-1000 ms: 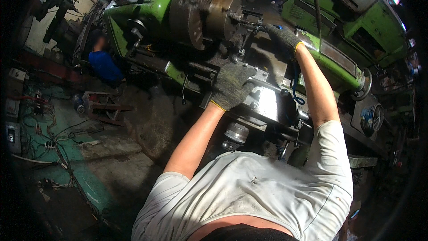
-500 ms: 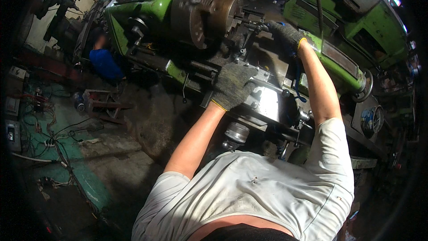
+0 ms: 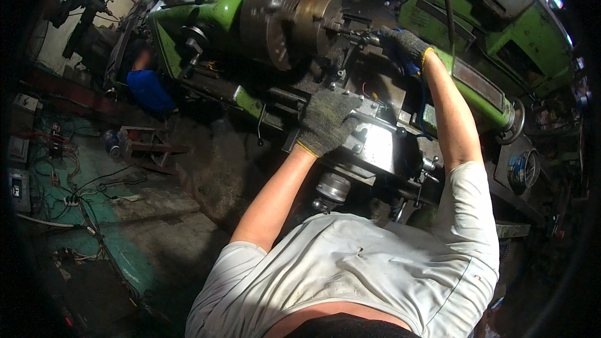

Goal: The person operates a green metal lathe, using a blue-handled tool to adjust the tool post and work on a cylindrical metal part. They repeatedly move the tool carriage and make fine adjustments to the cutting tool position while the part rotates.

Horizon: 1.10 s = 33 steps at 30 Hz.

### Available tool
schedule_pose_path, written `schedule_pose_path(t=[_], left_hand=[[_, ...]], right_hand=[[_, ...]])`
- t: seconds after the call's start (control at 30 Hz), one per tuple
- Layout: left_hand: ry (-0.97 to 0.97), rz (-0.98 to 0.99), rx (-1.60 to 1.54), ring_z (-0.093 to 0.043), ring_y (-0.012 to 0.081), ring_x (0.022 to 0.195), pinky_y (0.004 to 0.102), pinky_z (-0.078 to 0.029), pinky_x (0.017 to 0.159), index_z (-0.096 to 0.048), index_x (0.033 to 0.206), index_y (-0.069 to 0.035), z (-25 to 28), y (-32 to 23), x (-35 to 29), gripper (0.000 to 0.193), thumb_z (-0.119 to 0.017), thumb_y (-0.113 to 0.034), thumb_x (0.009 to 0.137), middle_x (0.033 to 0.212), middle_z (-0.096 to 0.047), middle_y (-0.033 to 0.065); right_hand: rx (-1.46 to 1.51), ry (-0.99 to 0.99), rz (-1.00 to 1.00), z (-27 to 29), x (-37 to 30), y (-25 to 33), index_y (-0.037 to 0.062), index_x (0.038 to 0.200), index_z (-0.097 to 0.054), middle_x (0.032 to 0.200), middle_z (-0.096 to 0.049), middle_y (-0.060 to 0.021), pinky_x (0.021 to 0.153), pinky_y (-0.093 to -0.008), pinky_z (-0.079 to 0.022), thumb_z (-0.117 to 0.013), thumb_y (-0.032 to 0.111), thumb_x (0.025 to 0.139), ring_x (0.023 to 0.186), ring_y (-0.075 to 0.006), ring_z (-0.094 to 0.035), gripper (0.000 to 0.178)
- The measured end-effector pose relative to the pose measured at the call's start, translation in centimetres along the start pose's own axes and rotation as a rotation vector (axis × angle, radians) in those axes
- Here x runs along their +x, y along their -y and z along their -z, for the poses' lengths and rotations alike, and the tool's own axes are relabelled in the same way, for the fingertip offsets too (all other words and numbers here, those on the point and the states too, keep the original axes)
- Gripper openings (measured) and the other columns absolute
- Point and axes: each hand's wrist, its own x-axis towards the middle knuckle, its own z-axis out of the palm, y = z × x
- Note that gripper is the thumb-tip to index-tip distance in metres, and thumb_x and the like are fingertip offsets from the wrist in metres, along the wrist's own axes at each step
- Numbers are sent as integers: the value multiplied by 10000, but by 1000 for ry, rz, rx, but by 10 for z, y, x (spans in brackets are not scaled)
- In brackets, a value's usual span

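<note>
In a knit grey work glove, my right hand [image 3: 407, 47] is closed around a slim metal air tool [image 3: 366, 37] with a blue hose. The tool points left toward the round brown metal workpiece [image 3: 318, 22], which is clamped in the large lathe chuck [image 3: 268, 15]. Its tip is at or very near the workpiece's face; contact cannot be made out. My left hand [image 3: 327, 122], gloved alike, lies palm down on the near left side of the lathe's slide [image 3: 379, 144], fingers extended. Beside its fingers runs a ball-ended lever [image 3: 400, 132].
The green lathe [image 3: 206, 25] stretches across the far side, with a handwheel [image 3: 514, 120] at its right end. A person in blue [image 3: 149, 89] is at the left. Loose cables [image 3: 87, 219] lie on the floor lower left. A round container [image 3: 523, 169] stands at the right.
My right hand has shifted slightly, and the tool's tip is closer to the workpiece. The blue hose hangs differently, its lower loop moved from view. My left hand has stayed in place.
</note>
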Motion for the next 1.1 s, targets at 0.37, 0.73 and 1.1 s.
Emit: schedule_pose_path(t=[0.37, 0.73, 1.1], left_hand=[[-28, -35, -15, -672, 343, 1044, 492, -494, 962, -743, 1144, -118, 1, -4, 5, 424, -805, -267, 752, 1107, -734, 131], [-16, -16, 18, -661, 354, 1066, 502, -481, 974, -738, 1152, -106, 5, -6, 3, 394, -768, -284, 802, 1115, -722, 139], [13, -8, 18, -659, 341, 1117, 492, -475, 1020, -733, 1187, -104, 3, -4, 1, 415, -767, -276, 811, 1165, -723, 138]], right_hand=[[-418, -69, 104, -6, 23, -70, 111, 1247, -689, 931, -638, -75, 687, -358, -490, -571, 493, 1026, 767, -207, -577, 457], [-847, -83, 18, -83, -70, 30, 139, 1392, -550, 1201, -687, -242, 960, -504, -520, -696, 390, 902, 1118, -422, -662, 569], [-908, -99, -37, -95, -76, 44, 146, 1389, -529, 1145, -704, -252, 897, -523, -541, -688, 409, 907, 1047, -420, -696, 572]])
